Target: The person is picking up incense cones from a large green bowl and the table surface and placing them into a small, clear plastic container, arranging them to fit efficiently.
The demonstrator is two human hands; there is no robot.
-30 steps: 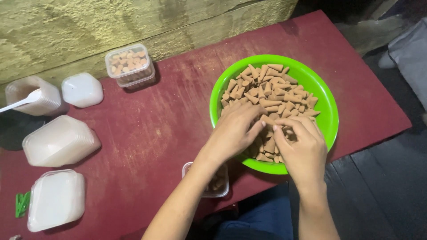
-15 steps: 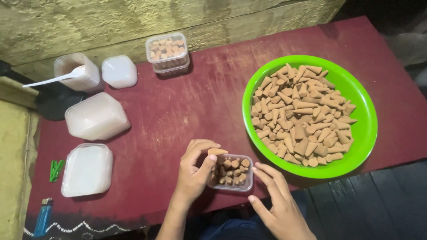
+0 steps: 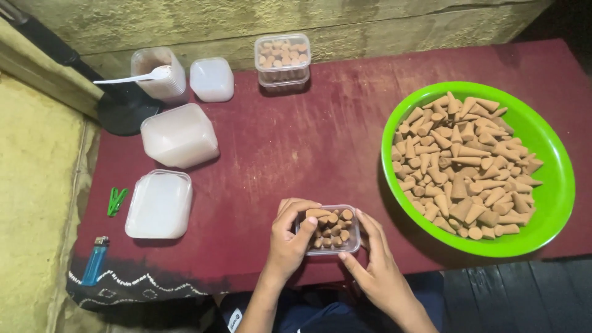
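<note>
A small clear plastic box (image 3: 328, 230) partly filled with tan incense cones sits at the near edge of the dark red table (image 3: 296, 148). My left hand (image 3: 290, 237) cups its left side, thumb pressing a cone lying on top. My right hand (image 3: 376, 271) rests against its right side with fingers spread along the wall. To the right stands a bright green bowl (image 3: 555, 191) heaped with several loose cones (image 3: 462, 166).
A filled clear box (image 3: 283, 58) stands at the back by the wall. Left of it are a tub with a white spoon (image 3: 158, 74), a small white lid (image 3: 211, 79) and two larger white containers (image 3: 179, 135) (image 3: 159, 205). A green clip (image 3: 116, 200) and blue lighter (image 3: 94, 260) lie far left.
Both hands left the green bowl and came to the small box at the near edge. The left hand now sets cones into it. The camera view shifted left.
</note>
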